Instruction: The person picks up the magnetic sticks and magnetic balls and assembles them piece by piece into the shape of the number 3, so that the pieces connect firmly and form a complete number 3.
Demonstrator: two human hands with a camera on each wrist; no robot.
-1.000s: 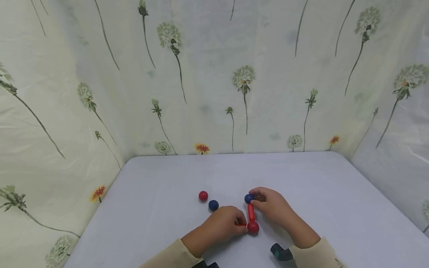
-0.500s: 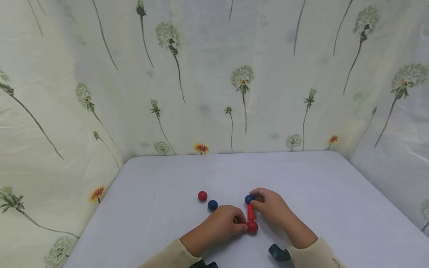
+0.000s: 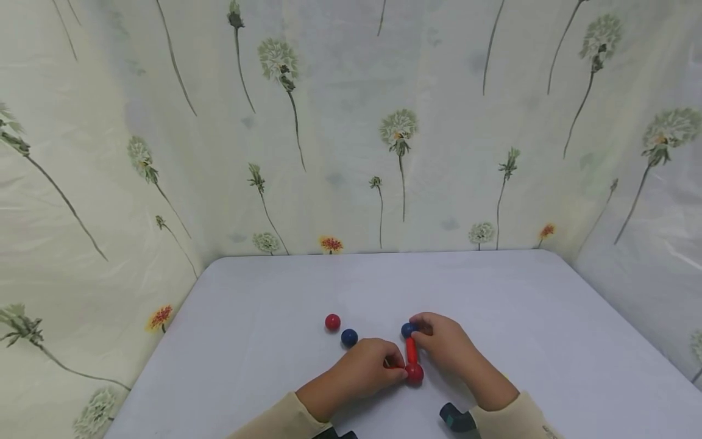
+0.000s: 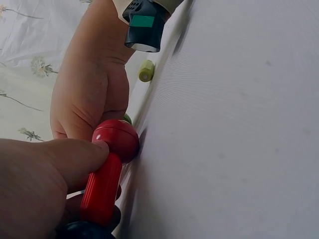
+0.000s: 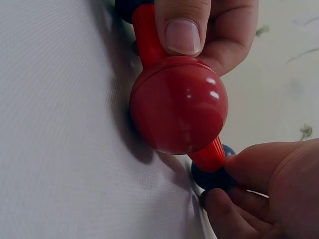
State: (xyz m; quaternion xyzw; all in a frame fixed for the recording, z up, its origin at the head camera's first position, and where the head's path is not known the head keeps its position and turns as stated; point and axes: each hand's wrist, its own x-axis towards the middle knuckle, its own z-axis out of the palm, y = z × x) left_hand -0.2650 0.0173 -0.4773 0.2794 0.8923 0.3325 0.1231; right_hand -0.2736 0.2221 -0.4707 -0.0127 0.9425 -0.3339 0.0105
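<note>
My left hand (image 3: 364, 366) pinches a red ribbed rod (image 4: 102, 191) just beside a larger red ball (image 3: 414, 374), thumb at the ball's edge. A dark blue ball (image 4: 84, 231) sits on that rod's other end, mostly hidden by the hand in the head view. From the same red ball a second red rod (image 3: 411, 351) runs away from me to a blue ball (image 3: 408, 330). My right hand (image 3: 446, 341) pinches this far blue ball between thumb and fingers; in the right wrist view its thumb also lies close to the rod's end (image 5: 212, 157).
Left of the hands, a loose red ball (image 3: 332, 322) and a loose blue ball (image 3: 349, 338) lie on the white table (image 3: 263, 305). A yellow-green piece (image 4: 146, 71) shows in the background of the left wrist view. A flower-patterned curtain (image 3: 351, 152) hangs behind the table.
My right hand has drawn slightly toward me with the far blue ball, which is a little nearer the red ball. My left hand has kept its grip and place.
</note>
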